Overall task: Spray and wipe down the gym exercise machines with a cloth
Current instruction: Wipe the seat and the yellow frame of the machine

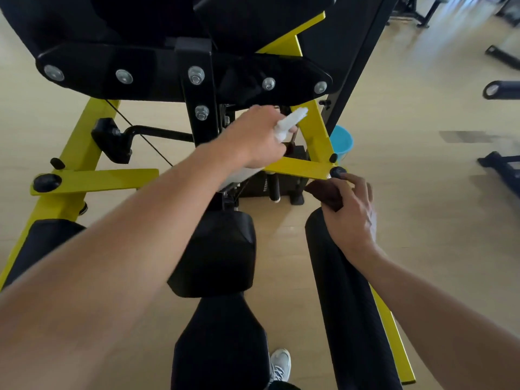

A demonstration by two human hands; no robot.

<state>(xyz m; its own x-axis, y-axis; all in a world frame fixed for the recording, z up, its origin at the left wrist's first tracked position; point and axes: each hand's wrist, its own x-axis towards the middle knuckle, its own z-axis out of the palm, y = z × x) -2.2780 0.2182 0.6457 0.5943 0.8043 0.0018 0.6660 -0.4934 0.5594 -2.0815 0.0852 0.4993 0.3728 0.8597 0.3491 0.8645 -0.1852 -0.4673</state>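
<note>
Okay, left to right. Yellow frame (84, 180) of the exercise machine: one flat arm at left ending in a black cap (46, 182), a matching flat arm at right ending in a second black cap (337, 172). Black plate (140, 71) across the top carries six silver bolts that you can count, five in a row and one lower on the centre post. Three black pads below: one at far left (39, 243), a centre pad (216, 251) with a seat pad beneath it, and one long roller pad (346, 299) at right.

Your left hand (253, 139) reaches in across the middle, fingers curled round a white spray bottle (289, 122); the nozzle end pokes out past the knuckles toward the right yellow upright, and the bottle body shows white under the wrist. Your forearm blocks much of the centre post.

Your right hand (351, 218) rests on the top of the roller pad, pinching one dark brown cloth (326, 194) just under the right yellow arm, fingertips near its cap.

One blue bucket (342, 142) sits on the wood floor behind the right upright, partly hidden. One white shoe (281, 364) at bottom. Other black equipment at far right, blurred.
</note>
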